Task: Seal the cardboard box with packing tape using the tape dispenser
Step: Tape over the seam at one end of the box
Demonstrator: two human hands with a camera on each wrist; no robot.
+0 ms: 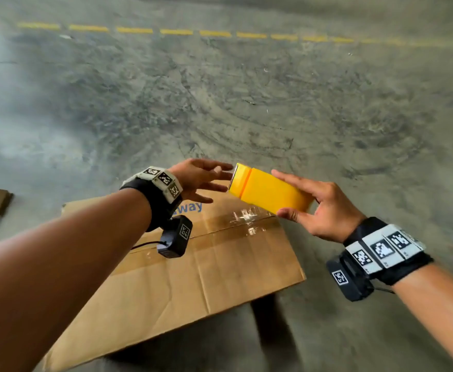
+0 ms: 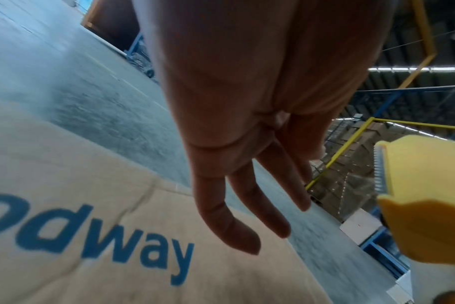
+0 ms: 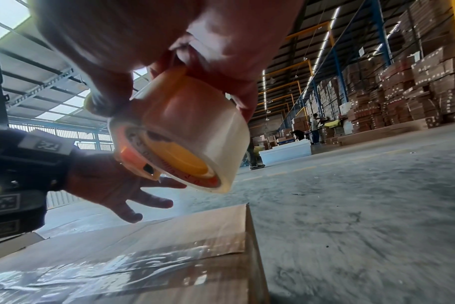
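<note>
The right hand (image 3: 169, 41) gripped the tape dispenser (image 3: 179, 131) above the taped cardboard box (image 3: 148, 257); the left hand (image 3: 112, 185) spread open just beside it, over concrete floor (image 3: 364, 205).

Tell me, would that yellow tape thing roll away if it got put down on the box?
Probably not far. The tape dispenser has a flat yellow cover over the round tape roll, so it would likely settle. It seems light: the right hand holds it by the fingertips. Its toothed edge looks sharp.

Scuffed concrete floor (image 1: 247, 103), dashed yellow line (image 1: 177, 31), stacked cartons (image 3: 416, 82).
</note>
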